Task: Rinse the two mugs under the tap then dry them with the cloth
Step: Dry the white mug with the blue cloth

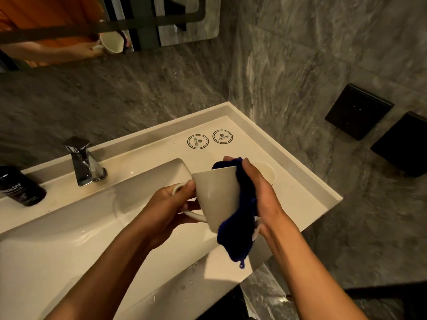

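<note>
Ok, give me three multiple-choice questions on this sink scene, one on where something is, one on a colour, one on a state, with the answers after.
1. Where is the second mug?
A. in the basin
B. on the counter behind the right hand
C. under the tap

2. What colour is the cloth?
A. dark blue
B. white
C. orange

3. What is the left hand doing?
A. resting flat on the counter
B. turning the tap
C. holding the mug by its handle

Answers:
1 B, its rim shows on the counter just past the right hand.
2 A, the cloth draped over the held mug is dark blue.
3 C, the fingers curl round the handle while the tap stands untouched.
</note>
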